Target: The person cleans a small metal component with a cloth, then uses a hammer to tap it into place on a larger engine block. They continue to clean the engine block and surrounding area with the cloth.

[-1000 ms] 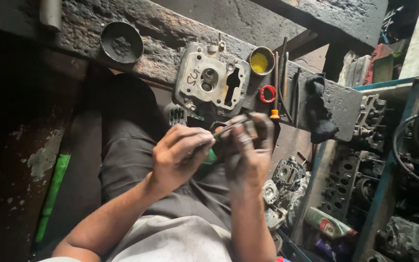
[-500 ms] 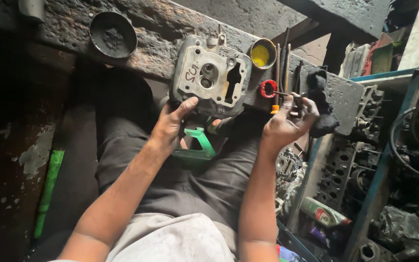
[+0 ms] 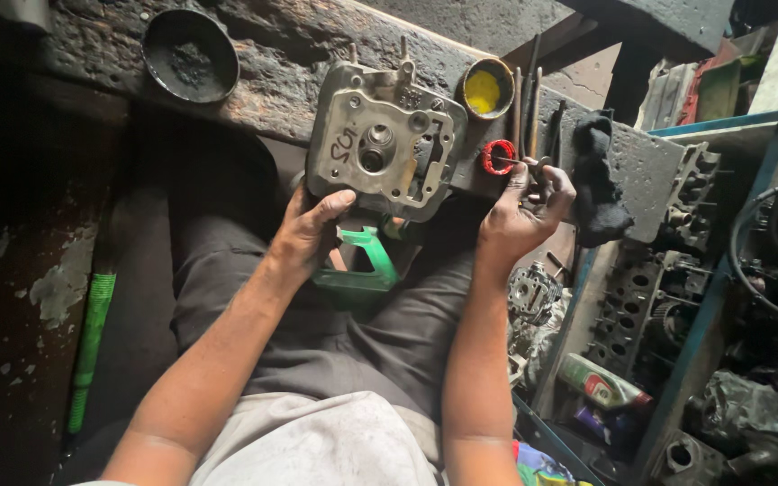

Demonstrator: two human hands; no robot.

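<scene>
Hands now well apart; a second ago they were together over the lap, working a small part between the fingertips. Left hand (image 3: 312,236) has moved up and grips the lower edge of the grey metal cylinder head (image 3: 380,144), thumb on its face, fingers curled behind; the head leans against the edge of the grimy workbench (image 3: 281,85), tilted toward the camera, port and stud holes visible. Right hand (image 3: 520,211) has swung out to the bench edge at the right, fingers closed around thin rod-like tools (image 3: 526,108); how many it holds I cannot tell. A red ring (image 3: 498,157) sits just beside its fingertips, and a small tin of yellow paste (image 3: 486,90) stands just above that. A green plastic piece (image 3: 364,265) lies on the lap under the head. Black rag (image 3: 598,184) is draped on the bench right of the hand; a dark round dish (image 3: 189,56) stands at far left. Judgement: the fine handling in the lap is over; work shifts to the head itself, steadied by one hand while the other fetches a tool.
</scene>
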